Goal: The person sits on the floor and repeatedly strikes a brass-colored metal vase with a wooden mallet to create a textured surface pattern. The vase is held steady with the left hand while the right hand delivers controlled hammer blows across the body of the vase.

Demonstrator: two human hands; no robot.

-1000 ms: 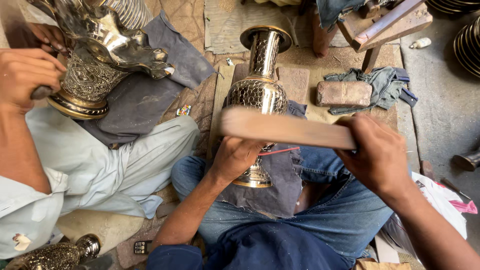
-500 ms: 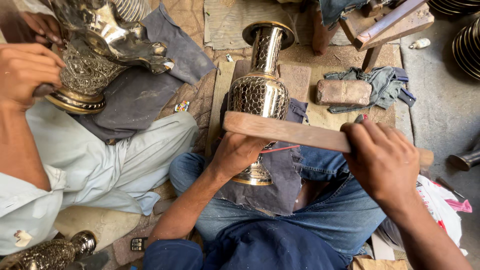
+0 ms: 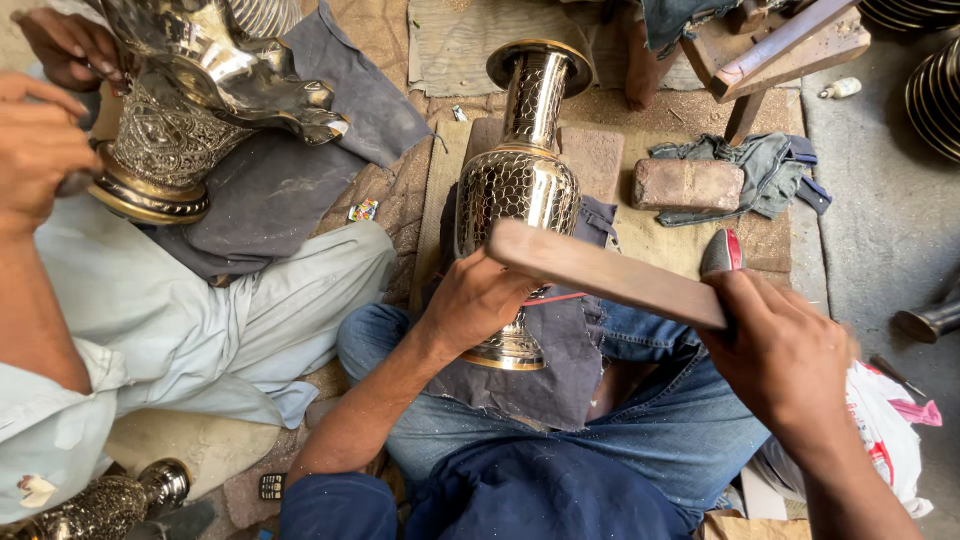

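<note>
The left hand is gripping the tall engraved brass vase lying on the lap. The right hand is clenching a flat wooden stick, raised over the left fingers; I judge a striking step, needing a controlled blow.

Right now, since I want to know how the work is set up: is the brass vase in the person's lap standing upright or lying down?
Lying down: the brass vase rests lengthwise on a dark cloth, mouth pointing away, steadied by the left hand.
</note>
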